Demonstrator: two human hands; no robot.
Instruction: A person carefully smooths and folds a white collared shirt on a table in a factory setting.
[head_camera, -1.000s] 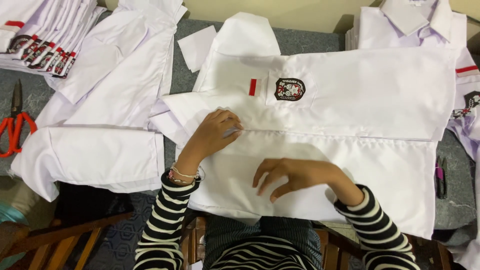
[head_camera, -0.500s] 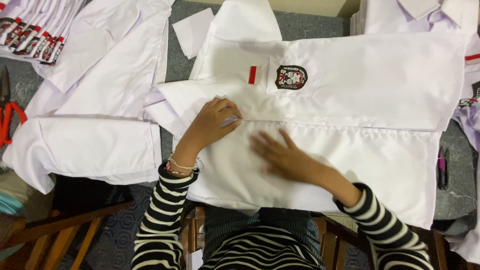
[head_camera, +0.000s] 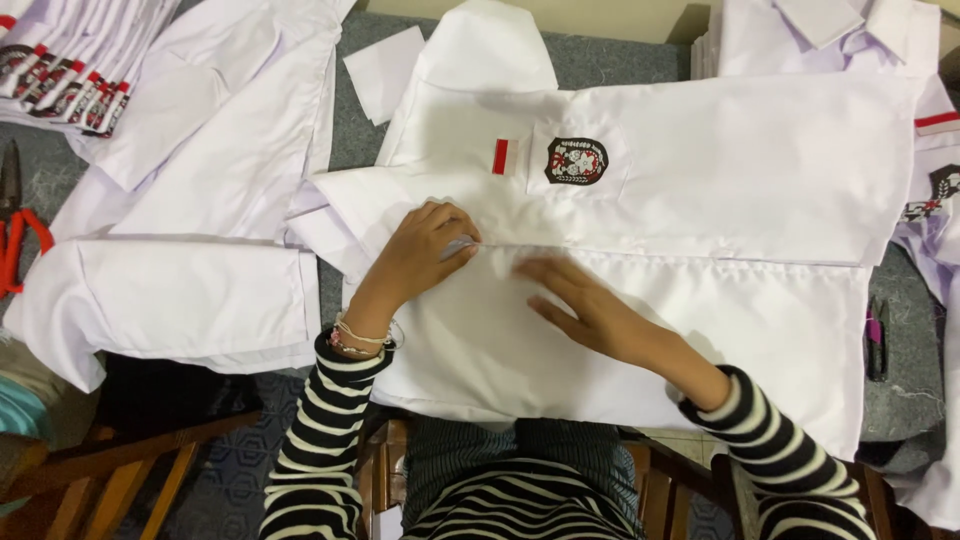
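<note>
Fingers of the left hand (head_camera: 425, 255) are bunched together, pinching the front edge of the white shirt (head_camera: 700, 200) at its button strip, just below and left of the chest badge (head_camera: 577, 161); whether a button sits in the pinch cannot be told. Fingers of the right hand (head_camera: 590, 310) lie spread and flat, gripping nothing, pressing the lower shirt panel just right of the pinch and below the badge. To do this step well, the flat hand should keep the cloth taut and smooth while the pinching fingers line up the two front edges, so that no crease is trapped. The shirt lies open-side up across the grey worktop (head_camera: 620, 60), directly before the person. A small red-and-white patch (head_camera: 501, 156) sits just left of the badge. Left of the badge, well apart, lies another white shirt (head_camera: 200, 200); red-handled scissors (head_camera: 15, 240) lie at the far left edge.
</note>
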